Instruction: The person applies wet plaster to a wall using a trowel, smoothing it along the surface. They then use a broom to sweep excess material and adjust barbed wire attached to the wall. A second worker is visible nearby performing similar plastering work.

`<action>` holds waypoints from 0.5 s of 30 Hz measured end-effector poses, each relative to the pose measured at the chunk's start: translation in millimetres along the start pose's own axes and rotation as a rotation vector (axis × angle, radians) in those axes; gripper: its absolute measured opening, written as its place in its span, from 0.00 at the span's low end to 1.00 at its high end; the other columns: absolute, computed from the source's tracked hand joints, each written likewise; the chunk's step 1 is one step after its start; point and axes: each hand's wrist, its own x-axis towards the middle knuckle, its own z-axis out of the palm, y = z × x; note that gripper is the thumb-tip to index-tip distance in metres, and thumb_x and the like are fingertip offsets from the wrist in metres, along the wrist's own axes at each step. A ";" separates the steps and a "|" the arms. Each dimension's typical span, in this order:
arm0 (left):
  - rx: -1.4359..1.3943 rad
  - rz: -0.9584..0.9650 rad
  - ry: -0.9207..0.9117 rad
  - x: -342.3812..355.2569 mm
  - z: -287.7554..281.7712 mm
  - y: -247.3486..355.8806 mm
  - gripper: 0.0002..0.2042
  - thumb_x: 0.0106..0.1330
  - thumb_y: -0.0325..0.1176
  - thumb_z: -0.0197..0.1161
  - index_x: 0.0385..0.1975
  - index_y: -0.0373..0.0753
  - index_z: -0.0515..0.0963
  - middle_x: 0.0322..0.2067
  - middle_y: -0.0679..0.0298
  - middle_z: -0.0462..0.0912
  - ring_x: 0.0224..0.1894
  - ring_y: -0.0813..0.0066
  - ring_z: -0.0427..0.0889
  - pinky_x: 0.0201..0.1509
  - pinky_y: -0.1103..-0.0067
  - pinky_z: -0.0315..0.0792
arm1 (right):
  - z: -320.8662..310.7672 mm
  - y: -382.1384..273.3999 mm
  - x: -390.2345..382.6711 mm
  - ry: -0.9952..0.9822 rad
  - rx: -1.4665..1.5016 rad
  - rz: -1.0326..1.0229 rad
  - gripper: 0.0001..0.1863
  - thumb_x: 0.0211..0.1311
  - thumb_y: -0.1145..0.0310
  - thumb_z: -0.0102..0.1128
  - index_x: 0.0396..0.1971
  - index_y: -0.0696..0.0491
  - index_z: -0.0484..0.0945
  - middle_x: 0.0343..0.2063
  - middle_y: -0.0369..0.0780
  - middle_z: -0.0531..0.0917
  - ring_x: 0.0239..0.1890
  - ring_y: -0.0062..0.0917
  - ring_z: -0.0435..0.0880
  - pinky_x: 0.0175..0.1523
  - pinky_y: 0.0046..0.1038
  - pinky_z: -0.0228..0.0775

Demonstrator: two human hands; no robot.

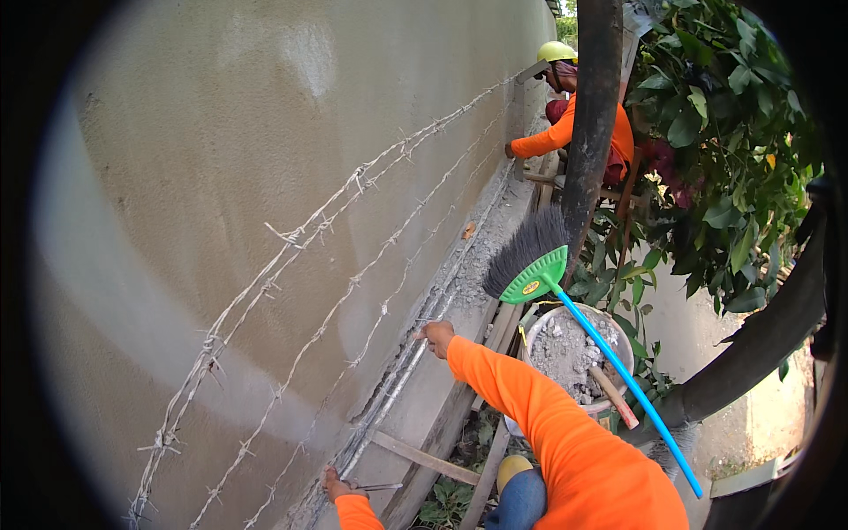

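Note:
A long steel bar [386,408] lies along the rough concrete ledge at the foot of the wall. My right hand [436,337] is closed with its fingers at the bar, about midway along it. Closer to me, my left hand [336,485] is closed beside the bar's near end. A thin metal rod [378,487] sticks out from its fingers to the right. Both my sleeves are orange. Farther along the ledge, a co-worker [558,132] in a yellow hard hat and orange sleeves crouches, with one hand [510,150] at the ledge by the wall.
Barbed wire strands [256,296] run along the wall [203,159]. A bucket [527,346] of rubble holds a hammer [614,397]; a broom [579,314] leans across it. A dark post [594,124] and leafy branches [707,132] stand right. Wooden planks [428,459] lie below the ledge.

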 end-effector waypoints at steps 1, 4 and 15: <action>0.014 -0.009 0.013 -9.4 -0.6 2.4 0.07 0.64 0.42 0.68 0.34 0.56 0.75 0.23 0.79 0.67 0.20 0.83 0.55 0.21 0.80 0.49 | -1.8 0.7 5.5 -0.013 -0.074 -0.039 0.13 0.63 0.75 0.60 0.48 0.53 0.79 0.45 0.44 0.86 0.48 0.26 0.75 0.46 0.26 0.67; 0.011 0.067 0.010 -21.9 -0.6 4.0 0.05 0.65 0.40 0.66 0.36 0.56 0.77 0.27 0.79 0.72 0.20 0.84 0.57 0.19 0.81 0.51 | -4.4 2.7 15.5 -0.091 0.019 0.024 0.09 0.67 0.74 0.55 0.46 0.51 0.74 0.40 0.43 0.87 0.32 0.19 0.66 0.35 0.22 0.57; 0.014 0.041 0.082 -4.9 3.0 -5.9 0.11 0.62 0.42 0.73 0.42 0.58 0.81 0.32 0.76 0.81 0.18 0.80 0.61 0.18 0.79 0.55 | -6.3 -2.7 -1.2 -0.149 0.009 0.069 0.10 0.73 0.68 0.48 0.49 0.50 0.72 0.37 0.43 0.89 0.15 0.13 0.54 0.16 0.19 0.49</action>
